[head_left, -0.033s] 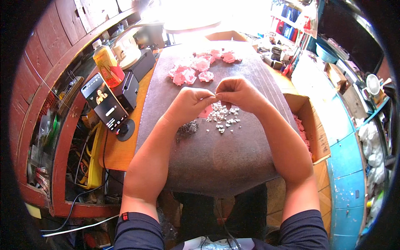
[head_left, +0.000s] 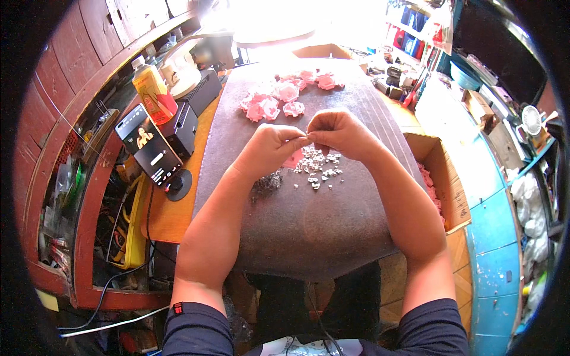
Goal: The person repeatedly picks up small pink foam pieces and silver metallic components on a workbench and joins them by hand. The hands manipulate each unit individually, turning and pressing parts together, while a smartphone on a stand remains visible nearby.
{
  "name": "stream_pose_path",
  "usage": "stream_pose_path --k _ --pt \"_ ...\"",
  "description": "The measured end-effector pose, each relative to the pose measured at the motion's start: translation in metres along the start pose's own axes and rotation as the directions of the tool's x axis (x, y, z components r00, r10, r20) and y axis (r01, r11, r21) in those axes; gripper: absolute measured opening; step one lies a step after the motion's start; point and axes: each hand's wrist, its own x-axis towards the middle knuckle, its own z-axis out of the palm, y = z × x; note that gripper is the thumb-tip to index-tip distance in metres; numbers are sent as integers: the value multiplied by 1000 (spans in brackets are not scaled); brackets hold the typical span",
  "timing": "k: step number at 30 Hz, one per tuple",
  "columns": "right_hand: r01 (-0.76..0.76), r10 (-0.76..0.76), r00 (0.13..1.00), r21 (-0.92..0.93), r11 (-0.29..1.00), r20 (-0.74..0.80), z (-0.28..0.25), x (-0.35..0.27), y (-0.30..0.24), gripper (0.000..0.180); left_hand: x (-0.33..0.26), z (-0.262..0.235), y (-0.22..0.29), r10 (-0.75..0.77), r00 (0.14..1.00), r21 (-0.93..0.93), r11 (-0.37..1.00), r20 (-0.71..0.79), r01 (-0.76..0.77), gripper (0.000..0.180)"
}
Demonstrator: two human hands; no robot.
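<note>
My left hand [head_left: 272, 146] and my right hand [head_left: 337, 135] meet over the middle of the dark-topped table [head_left: 314, 237]. Thumb and fingers are pinched together on both, fingertips almost touching; whatever lies between them is too small to make out. Just below them is a heap of small white pieces [head_left: 321, 168], some scattered toward me. A flat pink piece [head_left: 293, 159] shows partly beneath my left fingers. Beside my left wrist lies a pile of tiny dark bits [head_left: 267, 183], partly hidden by the arm. Beyond the hands sits a cluster of pink flower-shaped pieces [head_left: 265, 108].
On the left, a phone [head_left: 151, 145] leans on a round stand, near a bottle with an orange-red label [head_left: 155, 94] and a black box-shaped device [head_left: 185, 127]. A cardboard box [head_left: 457, 202] holding pink pieces stands against the table's right side. Blue cabinets [head_left: 496, 249] line the right.
</note>
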Motion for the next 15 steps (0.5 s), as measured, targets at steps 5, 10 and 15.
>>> stream_pose_path --k 5,10,15 --pt "24 -26 998 -34 999 -57 1 0 -5 7 0 0 -6 11 1000 -117 993 -14 -12 25" --pt "9 -25 968 -65 998 -248 6 -5 -19 10 0 -7 13 -277 957 -278 929 -84 245 28" --pt "137 -229 949 -371 919 -216 20 -4 0 9 3 -2 9 -185 979 -338 930 -84 147 44"
